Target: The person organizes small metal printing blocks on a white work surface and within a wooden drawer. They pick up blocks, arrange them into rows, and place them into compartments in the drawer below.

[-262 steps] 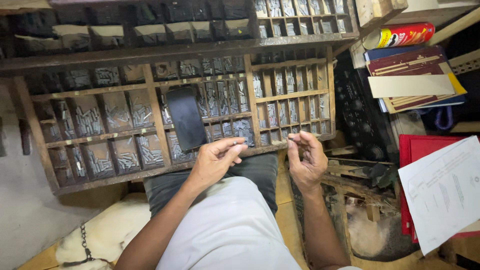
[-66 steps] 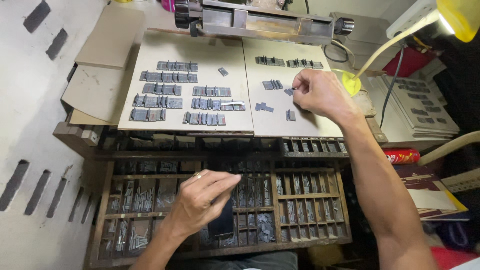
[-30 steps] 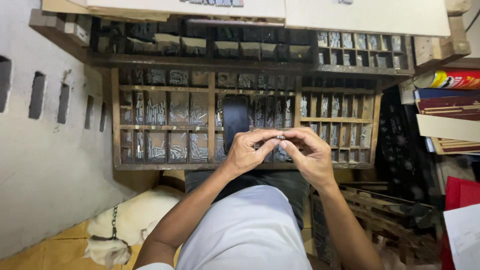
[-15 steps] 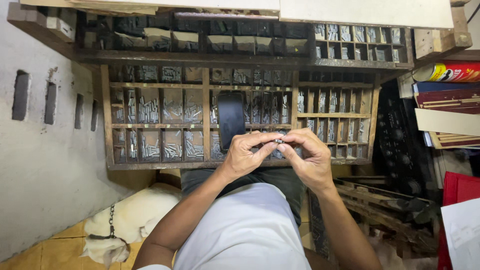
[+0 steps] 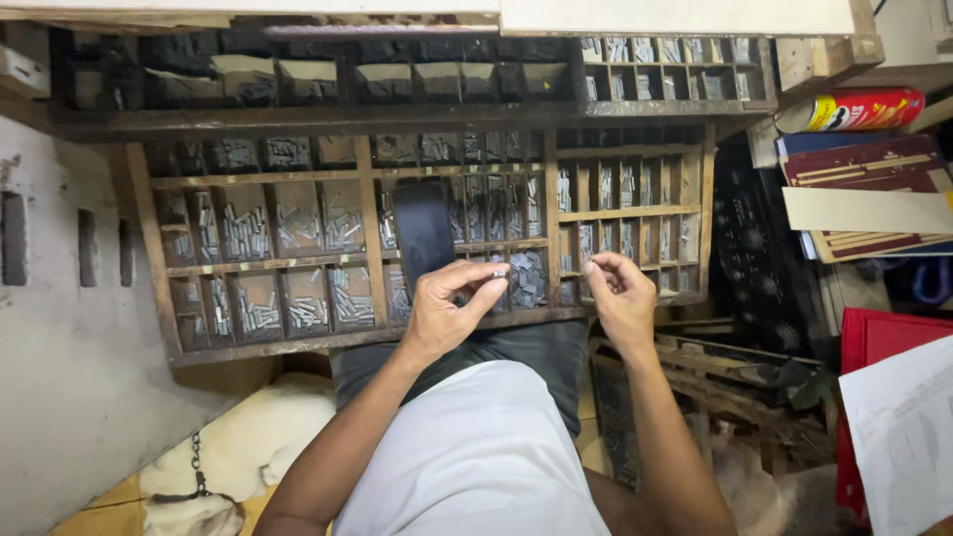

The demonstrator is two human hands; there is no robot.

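Note:
My left hand (image 5: 452, 310) hovers over the front edge of a wooden type case (image 5: 154, 258) and pinches a few small metal type pieces (image 5: 498, 271) between thumb and fingertips. My right hand (image 5: 620, 298) is a short way to the right, fingers curled, thumb and forefinger pinched together; whether they hold a piece I cannot tell. The case's compartments hold several heaps of grey metal type (image 5: 298, 223). A black phone (image 5: 424, 230) lies across the middle compartments, just above my left hand.
A second wooden case (image 5: 675, 69) sits above the first. Books (image 5: 864, 184) and a red-and-yellow can (image 5: 859, 109) are stacked at right, with a red tray (image 5: 874, 342) and white paper (image 5: 903, 427) below. A pale dog with a chain (image 5: 213, 471) lies at lower left.
My hands, joined half a second ago, have parted; the right hand has moved right. Earlier still, my right hand reached up to the type rows on the boards above.

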